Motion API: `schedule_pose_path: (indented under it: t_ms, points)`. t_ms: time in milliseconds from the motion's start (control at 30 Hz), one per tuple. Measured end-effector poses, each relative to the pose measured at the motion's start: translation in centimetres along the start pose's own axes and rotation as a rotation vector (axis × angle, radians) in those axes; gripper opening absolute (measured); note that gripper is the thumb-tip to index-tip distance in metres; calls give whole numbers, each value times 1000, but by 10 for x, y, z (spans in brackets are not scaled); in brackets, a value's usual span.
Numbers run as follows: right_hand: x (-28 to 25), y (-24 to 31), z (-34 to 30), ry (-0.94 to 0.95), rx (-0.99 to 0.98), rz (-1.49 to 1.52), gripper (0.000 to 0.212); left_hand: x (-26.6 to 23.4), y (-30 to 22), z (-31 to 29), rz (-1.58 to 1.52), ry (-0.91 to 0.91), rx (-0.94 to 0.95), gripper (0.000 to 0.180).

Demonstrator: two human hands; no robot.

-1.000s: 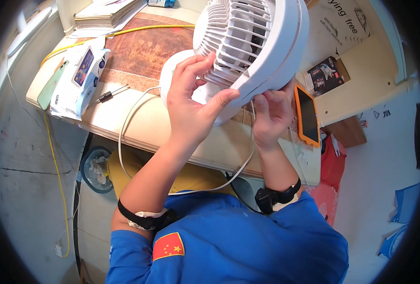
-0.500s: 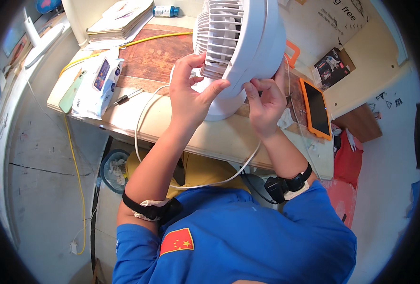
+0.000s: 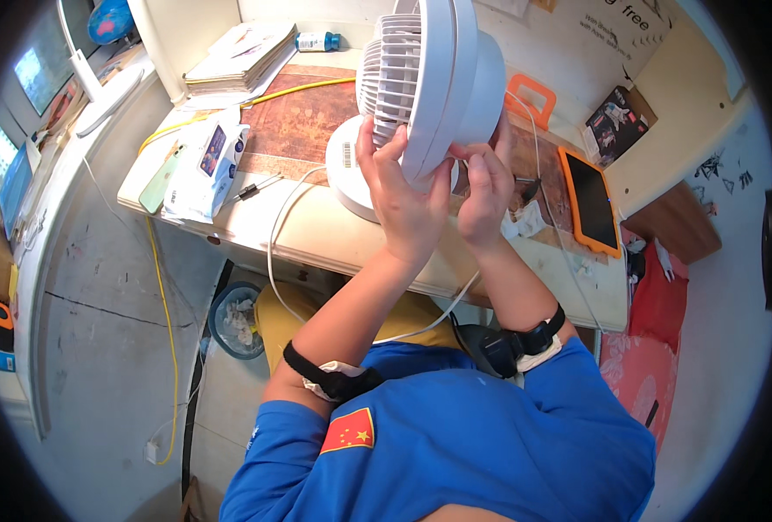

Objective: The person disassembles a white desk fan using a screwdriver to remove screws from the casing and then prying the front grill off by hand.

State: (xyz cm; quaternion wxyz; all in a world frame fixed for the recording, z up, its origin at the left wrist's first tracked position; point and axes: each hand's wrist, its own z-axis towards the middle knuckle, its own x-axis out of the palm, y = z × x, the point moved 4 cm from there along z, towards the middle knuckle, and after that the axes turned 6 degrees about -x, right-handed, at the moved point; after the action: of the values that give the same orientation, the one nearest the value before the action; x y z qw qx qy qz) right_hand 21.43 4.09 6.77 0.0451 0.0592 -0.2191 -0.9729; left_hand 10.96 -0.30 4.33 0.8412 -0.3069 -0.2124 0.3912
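Note:
A white desk fan (image 3: pixel 443 83) with a slatted grille on its left side stands on its round base (image 3: pixel 341 178) at the table's middle. My left hand (image 3: pixel 405 196) grips the lower edge of the fan head, its fingers against the grille and its thumb near the bottom rim. My right hand (image 3: pixel 483 193) is close beside it, fingers bent against the underside of the housing. Whether the right fingertips pinch a small part there is hidden. A white cable (image 3: pixel 275 235) runs from near the base, loops over my lap and returns toward the table.
At left lie a wipes pack (image 3: pixel 196 178), a green phone (image 3: pixel 161 181) and a screwdriver (image 3: pixel 248 190). Behind are stacked books (image 3: pixel 238 65) and a blue bottle (image 3: pixel 316 42). An orange-cased tablet (image 3: pixel 588 200) lies at right. Below stands a waste bin (image 3: pixel 236 322).
My left hand has shifted right along the fan's lower edge, closer to my right hand. The fan head has turned slightly, and the view has moved a little.

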Motion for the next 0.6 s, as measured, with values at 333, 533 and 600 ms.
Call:
schedule_pose_path:
  t_ms: [333,533,600]
  points:
    - [12,3,-1,-32,-35,-40,29,2,10,6,-40,-84,98,59]
    - [1,7,19,120,-51,-339,17,-2,18,11,-59,-80,102,58]
    - [-10,25,57,88,-255,-548,16,-2,20,12,-62,-74,67,57]
